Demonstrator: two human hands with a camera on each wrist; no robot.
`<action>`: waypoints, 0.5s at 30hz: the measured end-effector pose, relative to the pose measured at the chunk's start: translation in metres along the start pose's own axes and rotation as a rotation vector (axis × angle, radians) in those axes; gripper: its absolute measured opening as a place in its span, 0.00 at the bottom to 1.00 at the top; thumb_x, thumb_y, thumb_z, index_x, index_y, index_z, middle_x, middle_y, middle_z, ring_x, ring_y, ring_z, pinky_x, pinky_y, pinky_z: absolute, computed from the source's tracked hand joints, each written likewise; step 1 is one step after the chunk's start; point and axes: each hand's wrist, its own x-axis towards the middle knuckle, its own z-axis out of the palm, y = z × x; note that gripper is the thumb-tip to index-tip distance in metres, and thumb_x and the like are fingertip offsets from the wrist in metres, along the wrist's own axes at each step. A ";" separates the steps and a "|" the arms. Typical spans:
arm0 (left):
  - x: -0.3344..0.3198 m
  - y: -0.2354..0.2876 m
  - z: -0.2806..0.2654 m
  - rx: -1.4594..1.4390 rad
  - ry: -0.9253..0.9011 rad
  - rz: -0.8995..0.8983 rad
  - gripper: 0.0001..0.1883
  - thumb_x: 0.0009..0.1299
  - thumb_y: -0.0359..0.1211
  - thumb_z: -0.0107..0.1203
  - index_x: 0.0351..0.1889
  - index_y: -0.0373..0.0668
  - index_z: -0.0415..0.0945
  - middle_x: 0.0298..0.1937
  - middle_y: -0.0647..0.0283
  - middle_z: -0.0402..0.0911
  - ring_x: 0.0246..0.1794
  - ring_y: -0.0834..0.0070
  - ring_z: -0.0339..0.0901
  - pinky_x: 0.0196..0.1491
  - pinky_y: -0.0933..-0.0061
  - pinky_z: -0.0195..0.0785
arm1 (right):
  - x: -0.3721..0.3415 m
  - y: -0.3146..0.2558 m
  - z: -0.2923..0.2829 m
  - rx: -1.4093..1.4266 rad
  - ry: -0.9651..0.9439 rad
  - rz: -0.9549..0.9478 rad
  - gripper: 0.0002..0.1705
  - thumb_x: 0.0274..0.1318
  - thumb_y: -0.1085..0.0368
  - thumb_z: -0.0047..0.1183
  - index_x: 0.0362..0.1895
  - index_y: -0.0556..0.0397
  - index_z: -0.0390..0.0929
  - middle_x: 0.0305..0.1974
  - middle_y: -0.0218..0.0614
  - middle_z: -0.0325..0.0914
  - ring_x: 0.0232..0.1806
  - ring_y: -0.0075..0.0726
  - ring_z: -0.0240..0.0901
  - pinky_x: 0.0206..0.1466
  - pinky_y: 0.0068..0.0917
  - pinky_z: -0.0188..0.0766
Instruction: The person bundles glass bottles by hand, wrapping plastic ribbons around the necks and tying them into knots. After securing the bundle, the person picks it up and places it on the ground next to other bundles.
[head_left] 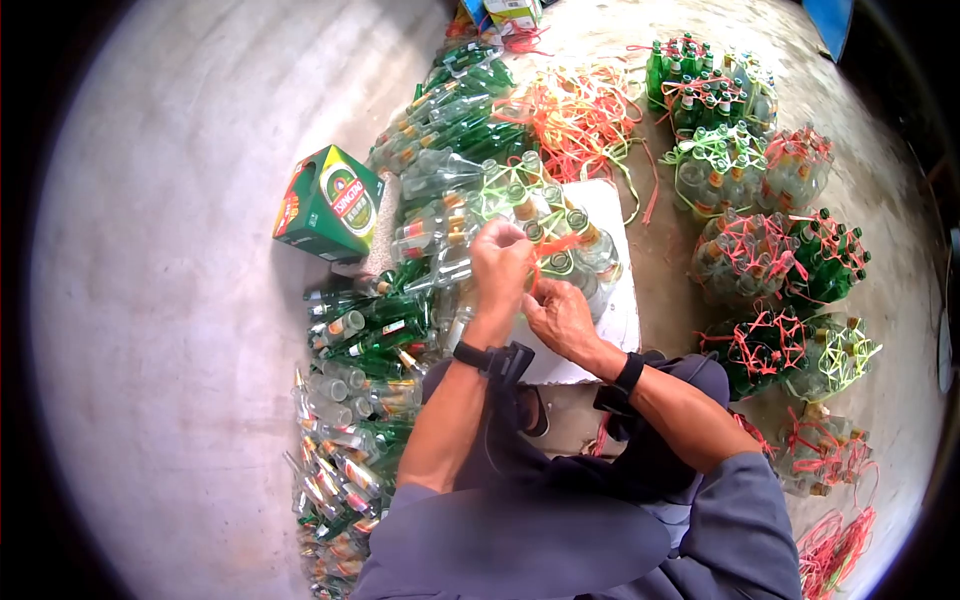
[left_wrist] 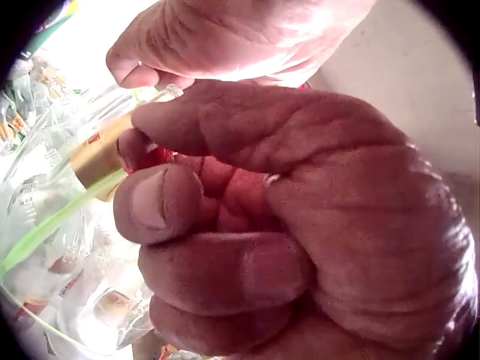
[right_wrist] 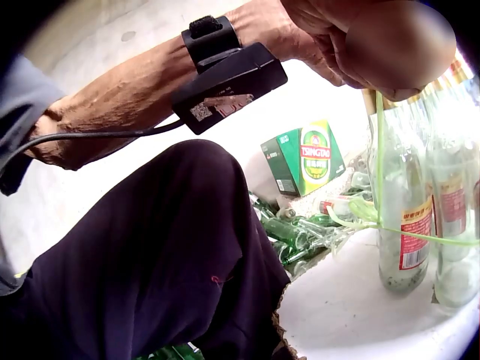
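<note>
My left hand (head_left: 500, 265) and right hand (head_left: 565, 318) meet over a cluster of clear glass bottles (head_left: 598, 250). A red plastic strap (head_left: 556, 245) runs between the fingertips of both hands. In the left wrist view, the left hand (left_wrist: 300, 202) has its fingers curled, with a bit of red strap (left_wrist: 161, 156) showing between them; the right hand (left_wrist: 240, 37) is just beyond. Upright bottles (right_wrist: 405, 225) stand on a white board (right_wrist: 352, 315), with a green strap (right_wrist: 420, 236) around their sides. More light green strap crosses the bottle necks.
Loose green and clear bottles (head_left: 390, 325) lie heaped on the left, beside a green Tsingtao carton (head_left: 330, 205). Tangled red and yellow straps (head_left: 580, 120) are piled ahead. Several strapped bottle bundles (head_left: 745, 250) stand at the right, with more red strap (head_left: 838, 550) near the front.
</note>
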 end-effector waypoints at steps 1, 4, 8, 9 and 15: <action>-0.006 0.008 0.003 -0.096 0.066 0.015 0.06 0.59 0.21 0.56 0.34 0.36 0.77 0.31 0.66 0.78 0.29 0.82 0.74 0.34 0.79 0.69 | 0.000 0.000 -0.001 -0.010 -0.003 -0.016 0.15 0.57 0.58 0.58 0.29 0.59 0.81 0.25 0.56 0.80 0.35 0.66 0.80 0.42 0.55 0.74; -0.013 0.014 0.003 -0.254 0.149 0.049 0.06 0.60 0.20 0.55 0.34 0.38 0.76 0.32 0.67 0.78 0.29 0.82 0.72 0.34 0.79 0.68 | -0.001 -0.004 -0.003 -0.027 -0.005 -0.015 0.16 0.57 0.58 0.58 0.29 0.59 0.80 0.25 0.56 0.80 0.35 0.66 0.80 0.42 0.55 0.74; -0.012 0.017 -0.014 -0.281 0.027 -0.003 0.05 0.62 0.23 0.56 0.36 0.40 0.76 0.31 0.69 0.78 0.30 0.84 0.72 0.36 0.78 0.67 | -0.002 -0.008 -0.003 -0.027 0.005 -0.011 0.16 0.57 0.58 0.57 0.29 0.60 0.80 0.25 0.56 0.80 0.34 0.66 0.80 0.42 0.55 0.74; -0.012 0.021 -0.018 -0.270 -0.031 -0.054 0.07 0.62 0.24 0.57 0.38 0.40 0.76 0.31 0.69 0.78 0.30 0.84 0.72 0.37 0.78 0.67 | -0.002 -0.010 -0.004 -0.026 0.007 -0.016 0.16 0.57 0.58 0.57 0.29 0.60 0.80 0.25 0.57 0.80 0.34 0.66 0.80 0.42 0.55 0.74; -0.012 0.031 -0.022 0.003 -0.068 -0.147 0.16 0.61 0.27 0.64 0.45 0.34 0.74 0.32 0.64 0.79 0.29 0.80 0.75 0.34 0.77 0.68 | -0.002 -0.008 -0.003 -0.006 0.017 -0.030 0.16 0.57 0.58 0.58 0.29 0.60 0.79 0.24 0.57 0.79 0.33 0.66 0.79 0.41 0.55 0.74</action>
